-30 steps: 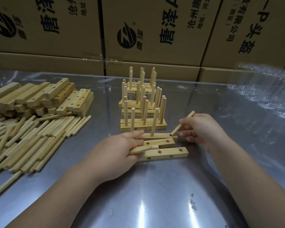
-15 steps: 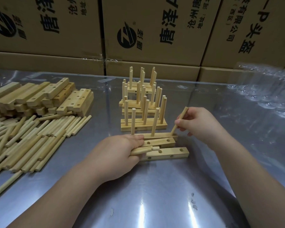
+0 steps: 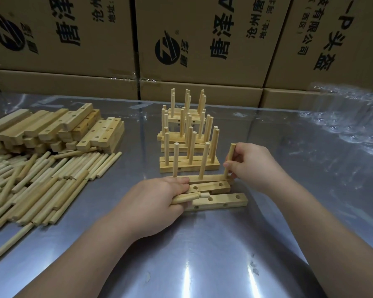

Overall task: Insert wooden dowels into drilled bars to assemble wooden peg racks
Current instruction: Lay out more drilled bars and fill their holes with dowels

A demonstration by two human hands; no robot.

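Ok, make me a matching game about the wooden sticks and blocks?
1. round wooden dowel in the right hand
2. pale wooden dowels in the left hand
3. nearest drilled wooden bar
4. finished wooden peg racks

A. visible holes empty
B. nearly upright at the end of the pegged bar
C. held lying flat
D. grouped behind the hands

Pairs: 1-B, 2-C, 3-A, 4-D

Dim warm light, table [image 3: 202, 265] glare, edge distortion

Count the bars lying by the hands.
3. The far bar bears upright dowels, one gripped by the right hand; the middle bar and near bar lie empty before it. The left hand, holding spare dowels, covers their left ends and could hide another.
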